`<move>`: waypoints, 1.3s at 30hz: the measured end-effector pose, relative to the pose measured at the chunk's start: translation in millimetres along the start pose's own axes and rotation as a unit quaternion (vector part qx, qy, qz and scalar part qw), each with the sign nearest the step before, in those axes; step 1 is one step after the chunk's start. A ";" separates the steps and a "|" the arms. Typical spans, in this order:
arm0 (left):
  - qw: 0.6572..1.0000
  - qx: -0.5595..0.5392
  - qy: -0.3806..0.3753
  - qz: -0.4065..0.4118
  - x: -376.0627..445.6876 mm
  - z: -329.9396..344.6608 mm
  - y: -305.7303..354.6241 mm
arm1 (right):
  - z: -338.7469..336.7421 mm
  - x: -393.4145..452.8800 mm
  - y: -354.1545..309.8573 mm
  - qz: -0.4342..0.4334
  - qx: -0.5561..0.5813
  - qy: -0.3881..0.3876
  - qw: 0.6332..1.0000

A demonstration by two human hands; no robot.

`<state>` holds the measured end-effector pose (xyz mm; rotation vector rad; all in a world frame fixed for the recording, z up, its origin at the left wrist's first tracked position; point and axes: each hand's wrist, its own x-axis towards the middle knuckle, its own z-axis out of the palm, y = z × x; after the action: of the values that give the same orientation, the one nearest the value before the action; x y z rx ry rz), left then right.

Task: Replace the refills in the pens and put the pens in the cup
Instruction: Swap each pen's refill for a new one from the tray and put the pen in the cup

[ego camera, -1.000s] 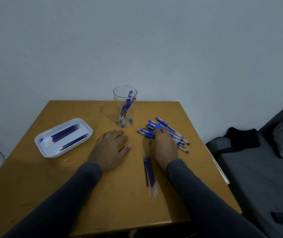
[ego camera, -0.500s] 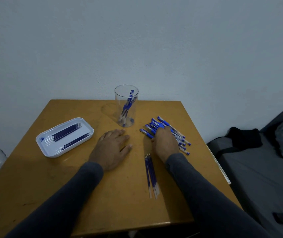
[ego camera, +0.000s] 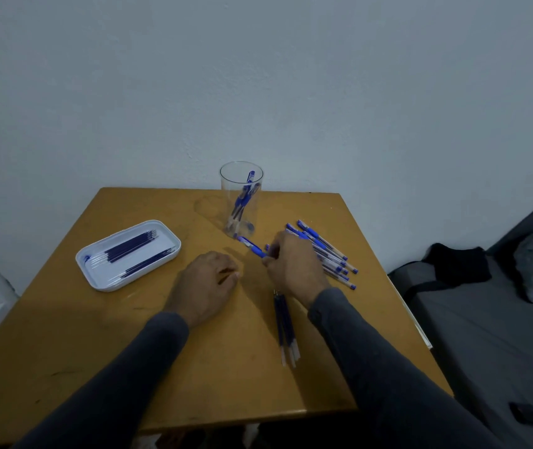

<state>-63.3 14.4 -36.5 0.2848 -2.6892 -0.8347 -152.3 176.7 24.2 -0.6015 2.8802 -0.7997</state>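
Right hand (ego camera: 294, 267) pinches one blue pen (ego camera: 252, 246) just in front of the clear cup (ego camera: 241, 199), which stands upright holding a few pens. Right of the cup lies the loose pen pile (ego camera: 330, 254); a bundle of refills (ego camera: 286, 328) sits nearer the person. Left of the cup a white tray (ego camera: 96, 277) holds more refills; left hand (ego camera: 207, 286) rests on the table (ego camera: 64, 351), fingers loosely curled, holding nothing.

- A wooden table (ego camera: 64, 351) stands against the wall.
- A white tray (ego camera: 96, 273) of refills sits at its left.
- A clear cup (ego camera: 241, 202) with pens in it stands near the far edge.
- A heap of pens (ego camera: 330, 254) lies at the right.
- A few loose refills (ego camera: 286, 328) lie nearer, toward the front.
- The left hand (ego camera: 203, 286) rests on the top, fingers loosely curled.
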 end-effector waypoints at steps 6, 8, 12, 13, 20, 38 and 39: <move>0.988 -0.136 0.039 -0.056 -33.6 -16.3 -2.6 | 3.4 -38.2 -28.2 -0.025 0.263 -0.116 0.957; 0.983 -0.167 0.047 -0.063 -44.5 -22.2 -2.2 | 6.9 -49.2 -33.2 -0.003 0.362 -0.161 0.918; 0.965 -0.249 0.046 -0.068 -63.9 -32.7 3.0 | 24.5 -58.2 -36.0 0.060 0.501 -0.217 0.836; 0.960 -0.267 0.040 -0.073 -67.2 -35.4 5.2 | 29.1 -60.2 -36.0 0.069 0.512 -0.209 0.830; 0.960 -0.266 -0.011 -0.082 -75.1 -45.4 4.7 | 39.7 -74.7 -29.8 0.098 0.566 -0.130 0.808; 0.966 -0.215 -0.118 -0.082 -74.3 -45.8 -0.7 | 47.1 -83.1 -19.1 0.047 0.570 -0.128 0.810; 0.966 -0.209 -0.130 -0.084 -73.5 -47.2 -0.2 | 47.3 -83.2 -19.1 0.044 0.566 -0.131 0.813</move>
<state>21.7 10.3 -16.9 0.3239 -2.6533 -1.5581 -60.3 172.1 -8.0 -0.3396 1.6622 -1.9231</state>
